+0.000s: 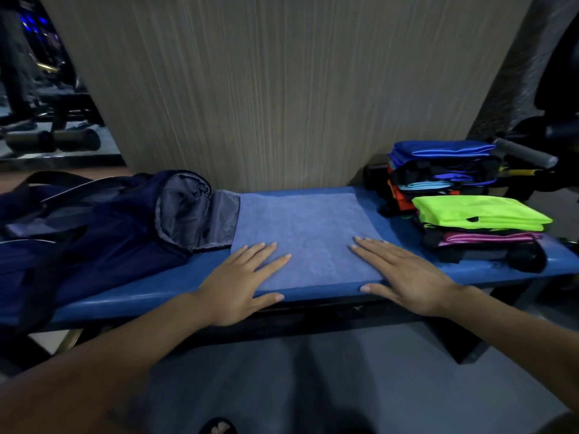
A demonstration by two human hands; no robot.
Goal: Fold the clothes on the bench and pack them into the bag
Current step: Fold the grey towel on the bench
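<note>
At the counter's [313,297] front edge, mid-length, one folded blue towel [302,236] lies flat; left hand [242,281] and right hand [404,278] press its near corners, fingers straight and spread. One open navy bag [125,220] sits at the left end, touching the towel. Two stacks of folded clothes occupy the right end: one topped lime green [479,213], one topped blue [445,150] behind it.

A: On the bench [313,297], a folded cloth [302,236] lies flat at the centre, a wall panel [282,89] rising behind it.

B: And the hands?

A: The left hand [241,281] rests on the cloth's near left corner, the right hand [404,277] on its near right corner.

B: What flanks the cloth?

A: The bag [125,220] lies to the left, its open mouth touching the cloth's edge; two stacks of folded clothes [463,208] sit to the right, one behind the other.
</note>
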